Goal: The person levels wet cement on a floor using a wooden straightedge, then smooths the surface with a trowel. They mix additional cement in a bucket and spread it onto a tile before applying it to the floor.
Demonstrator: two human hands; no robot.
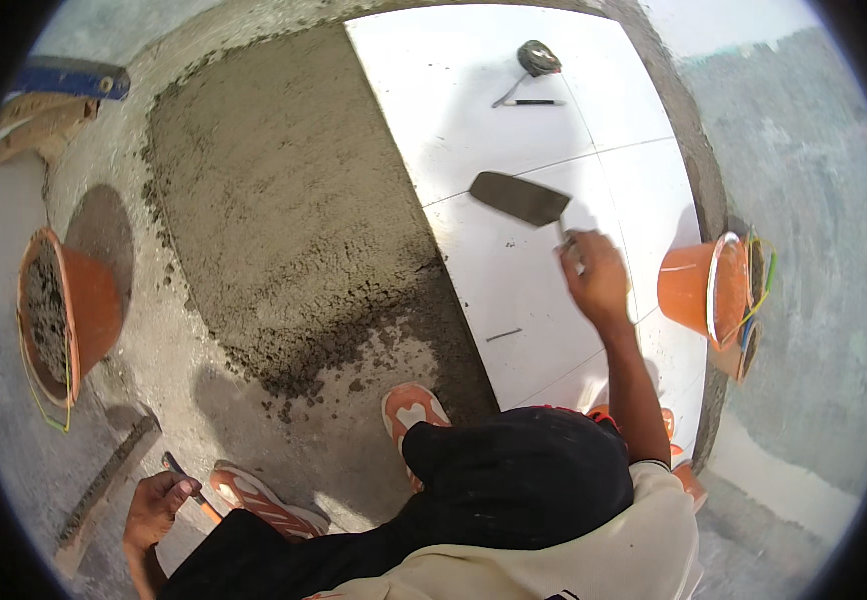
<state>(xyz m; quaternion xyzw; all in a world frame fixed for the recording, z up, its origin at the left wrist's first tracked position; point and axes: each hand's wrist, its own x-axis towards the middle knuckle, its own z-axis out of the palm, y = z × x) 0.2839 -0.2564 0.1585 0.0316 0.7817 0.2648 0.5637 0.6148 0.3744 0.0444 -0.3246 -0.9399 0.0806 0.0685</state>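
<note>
In my right hand [596, 275] is a trowel [521, 199], its handle gripped in closed fingers. The flat grey blade points left above white floor tiles [544, 330]. Left of the tiles spreads a bed of wet grey mortar [284, 190], mostly smoothed, with a rough, crumbly near edge. My left hand [157, 508] is low at the left beside my knee, its fingers curled. A slim dark-and-orange handle [209, 508] shows right at its fingertips; I cannot make out whether the fingers hold it or it lies behind them.
An orange bucket of mortar [96, 310] stands at the left, another orange bucket [687, 289] at the tiles' right edge. On the tiles lie a tape measure [540, 58], a marker [536, 103] and a nail-like piece [504, 334]. A long mortar-crusted bar [109, 485] rests at lower left.
</note>
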